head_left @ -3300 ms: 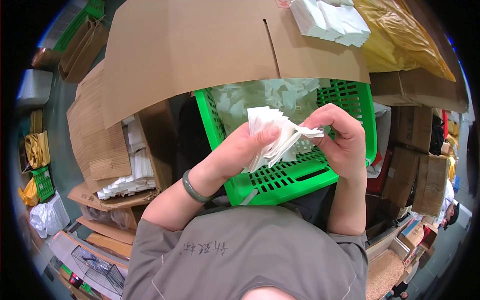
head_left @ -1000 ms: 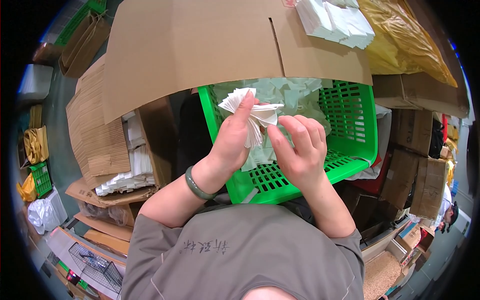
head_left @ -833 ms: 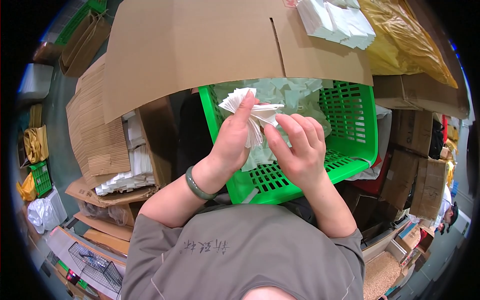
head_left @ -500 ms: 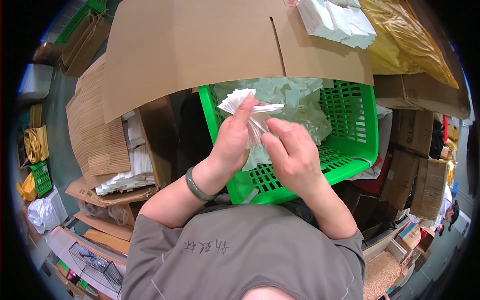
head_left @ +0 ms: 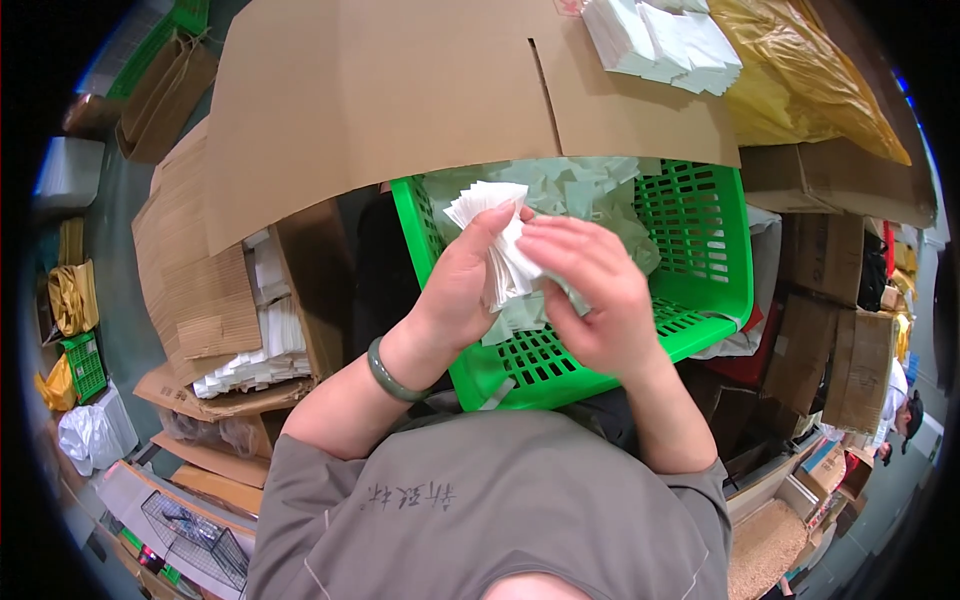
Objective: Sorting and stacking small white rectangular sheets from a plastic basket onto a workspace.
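Note:
My left hand [head_left: 455,285] is closed round a fanned stack of folded white papers [head_left: 485,200], its thumb pressed on the front and a dark green bangle on the wrist. My right hand [head_left: 595,290] has its fingers stretched out, their tips lying against the right side of that stack, with the thumb lower and apart. Beneath both hands is a green perforated plastic basket [head_left: 732,290] with many loose pale paper pieces [head_left: 610,190] inside.
A large cardboard sheet [head_left: 380,100] overhangs the basket, carrying white paper stacks [head_left: 655,45] beside a yellow plastic bag [head_left: 800,80]. An open carton of white papers [head_left: 275,350] stands left, cardboard boxes [head_left: 820,350] right. Another person [head_left: 900,410] is at the far right edge.
My right hand has come upward and flattened over the stack, its fingers stretching from a bent pose. The stack's flap that stuck out rightward is now pressed in under those fingers.

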The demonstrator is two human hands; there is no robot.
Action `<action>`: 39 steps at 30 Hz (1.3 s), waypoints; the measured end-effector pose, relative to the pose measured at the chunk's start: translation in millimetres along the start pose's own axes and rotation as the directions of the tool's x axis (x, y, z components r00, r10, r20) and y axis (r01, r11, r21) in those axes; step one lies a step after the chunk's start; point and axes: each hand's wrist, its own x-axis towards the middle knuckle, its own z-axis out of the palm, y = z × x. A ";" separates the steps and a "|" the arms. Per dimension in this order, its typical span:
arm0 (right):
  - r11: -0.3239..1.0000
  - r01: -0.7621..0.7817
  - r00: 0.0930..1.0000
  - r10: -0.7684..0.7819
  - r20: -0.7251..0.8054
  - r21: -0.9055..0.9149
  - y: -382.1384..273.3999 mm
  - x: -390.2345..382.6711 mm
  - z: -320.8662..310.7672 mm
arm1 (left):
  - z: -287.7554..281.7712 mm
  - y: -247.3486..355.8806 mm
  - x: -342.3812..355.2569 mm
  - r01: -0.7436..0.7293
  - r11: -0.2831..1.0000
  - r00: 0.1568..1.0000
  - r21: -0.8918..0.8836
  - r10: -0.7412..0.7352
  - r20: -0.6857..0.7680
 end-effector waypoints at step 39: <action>0.603 -0.719 0.601 0.789 0.128 -0.344 220.8 -36.7 30.3 | -13.7 6.9 -5.4 0.005 0.982 0.983 -0.188 0.029 0.182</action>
